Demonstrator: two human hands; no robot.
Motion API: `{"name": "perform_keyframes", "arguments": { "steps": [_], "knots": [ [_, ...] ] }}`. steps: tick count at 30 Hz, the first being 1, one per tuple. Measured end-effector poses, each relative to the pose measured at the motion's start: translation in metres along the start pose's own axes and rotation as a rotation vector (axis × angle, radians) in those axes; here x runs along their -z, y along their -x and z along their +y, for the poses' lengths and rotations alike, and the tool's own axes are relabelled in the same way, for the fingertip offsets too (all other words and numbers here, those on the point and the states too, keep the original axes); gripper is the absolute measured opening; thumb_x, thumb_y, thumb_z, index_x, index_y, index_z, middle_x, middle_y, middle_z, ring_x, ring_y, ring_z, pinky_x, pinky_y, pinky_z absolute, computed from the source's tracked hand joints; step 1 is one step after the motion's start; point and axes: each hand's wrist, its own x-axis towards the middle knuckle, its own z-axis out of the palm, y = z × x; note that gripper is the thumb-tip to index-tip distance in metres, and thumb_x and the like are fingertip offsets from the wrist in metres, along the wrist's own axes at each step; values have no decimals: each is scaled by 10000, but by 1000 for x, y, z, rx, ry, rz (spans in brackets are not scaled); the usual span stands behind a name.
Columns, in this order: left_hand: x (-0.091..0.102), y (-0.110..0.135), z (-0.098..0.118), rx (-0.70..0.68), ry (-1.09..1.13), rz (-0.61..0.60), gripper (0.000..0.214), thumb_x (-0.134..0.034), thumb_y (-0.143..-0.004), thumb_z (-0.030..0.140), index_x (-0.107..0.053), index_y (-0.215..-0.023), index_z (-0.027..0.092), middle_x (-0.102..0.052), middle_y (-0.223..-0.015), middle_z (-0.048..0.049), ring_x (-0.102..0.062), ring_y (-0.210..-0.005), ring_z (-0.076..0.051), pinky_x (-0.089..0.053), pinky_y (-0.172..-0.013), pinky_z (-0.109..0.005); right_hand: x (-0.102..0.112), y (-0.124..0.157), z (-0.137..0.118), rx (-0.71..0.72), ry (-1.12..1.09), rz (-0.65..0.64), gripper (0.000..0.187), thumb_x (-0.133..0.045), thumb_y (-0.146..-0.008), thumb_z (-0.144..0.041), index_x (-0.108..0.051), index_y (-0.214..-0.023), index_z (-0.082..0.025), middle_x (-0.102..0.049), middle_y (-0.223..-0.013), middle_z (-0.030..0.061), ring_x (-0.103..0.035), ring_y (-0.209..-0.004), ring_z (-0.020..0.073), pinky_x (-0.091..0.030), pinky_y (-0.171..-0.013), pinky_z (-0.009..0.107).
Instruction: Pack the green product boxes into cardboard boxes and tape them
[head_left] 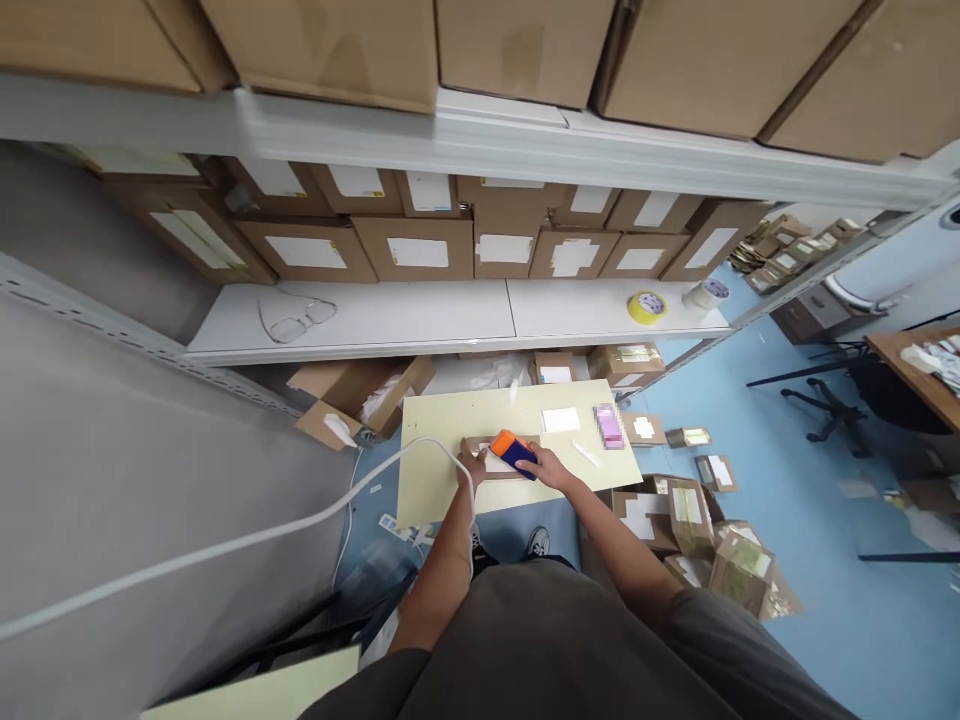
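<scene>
My right hand (545, 467) is closed round the dark blue end of a block-shaped orange and dark blue object (513, 452). It is tilted over a small flat cardboard box (491, 474), whose pale label is partly covered by it. On the box's left end lies my left hand (474, 466), its fingers closed on the edge. Beneath is a pale yellow table (435, 500). Right of my hands, a white sheet (560, 420), a thin white strip (586, 454) and a pink-purple item (609, 427) rest on the table.
A white cable (300, 522) crosses in front of my left forearm. Beyond the table, a white shelf (420, 315) carries glasses (292, 325), yellow tape (646, 307) and labelled boxes. An open carton (352, 395) stands at left. Piled parcels (694, 520) lie on the blue floor at right.
</scene>
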Motion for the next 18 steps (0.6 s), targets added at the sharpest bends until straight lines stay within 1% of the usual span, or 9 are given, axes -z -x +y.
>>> {"name": "perform_keyframes", "arguments": {
  "steps": [3, 5, 6, 7, 10, 11, 13, 15, 18],
  "knots": [
    [6, 5, -3, -93, 60, 114, 792, -630, -1024, 399, -371, -1717, 116, -528, -1681, -268, -535, -1558, -371, -465, -1238, -463, 5, 2, 1, -24, 24, -26, 468, -729, -927, -641, -655, -1153, -237, -767, -1044, 65, -727, -996, 315, -554, -920, 423],
    [12, 8, -2, -209, 129, 203, 637, -594, -1042, 430, -555, -1606, 137, -568, -1660, -233, -501, -1579, -370, -439, -1269, -484, 9, 5, -1, -32, 15, -36, 494, -724, -923, -653, -662, -1176, -233, -772, -1076, 67, -728, -1031, 322, -555, -950, 437],
    [16, 9, -1, -252, 185, 192, 570, -571, -1054, 481, -652, -1511, 151, -635, -1595, -218, -546, -1539, -365, -465, -1247, -481, 11, 6, -2, -34, 11, -42, 508, -721, -921, -662, -667, -1185, -230, -774, -1089, 68, -729, -1043, 323, -556, -959, 440],
    [20, 9, 1, -270, 254, 127, 552, -552, -1060, 549, -725, -1409, 158, -711, -1496, -209, -622, -1456, -356, -512, -1197, -471, 13, 7, -4, -33, 13, -48, 523, -721, -918, -670, -673, -1191, -227, -775, -1099, 69, -730, -1052, 324, -558, -966, 441],
    [29, 9, 11, -222, 463, -212, 696, -538, -1021, 746, -805, -1237, 141, -828, -1230, -201, -778, -1160, -313, -615, -991, -416, 16, 8, -9, -22, 48, -65, 544, -724, -913, -690, -689, -1185, -220, -782, -1115, 72, -734, -1070, 322, -563, -977, 434],
    [31, 9, 15, -204, 509, -308, 738, -553, -997, 785, -813, -1225, 132, -836, -1199, -201, -789, -1122, -305, -620, -953, -401, 17, 8, -11, -16, 60, -71, 540, -720, -918, -693, -694, -1178, -221, -785, -1115, 69, -735, -1073, 318, -565, -979, 430],
    [32, 9, 21, -196, 560, -428, 760, -618, -950, 812, -828, -1211, 130, -846, -1170, -195, -791, -1115, -303, -617, -928, -383, 19, 7, -15, -4, 79, -83, 523, -716, -930, -692, -703, -1156, -221, -789, -1101, 63, -738, -1066, 308, -572, -976, 425],
    [30, 10, 25, -212, 577, -460, 731, -708, -898, 793, -849, -1159, 125, -855, -1094, -181, -797, -1078, -307, -616, -913, -382, 23, 6, -18, 10, 97, -98, 508, -733, -930, -680, -713, -1141, -218, -792, -1085, 63, -739, -1042, 299, -579, -960, 421],
    [26, 10, 28, -241, 577, -382, 636, -794, -855, 711, -871, -1045, 109, -849, -939, -160, -801, -955, -303, -627, -876, -403, 28, 4, -22, 33, 136, -106, 511, -747, -933, -673, -730, -1164, -217, -796, -1090, 65, -736, -1025, 290, -588, -926, 406]
  ]
}}
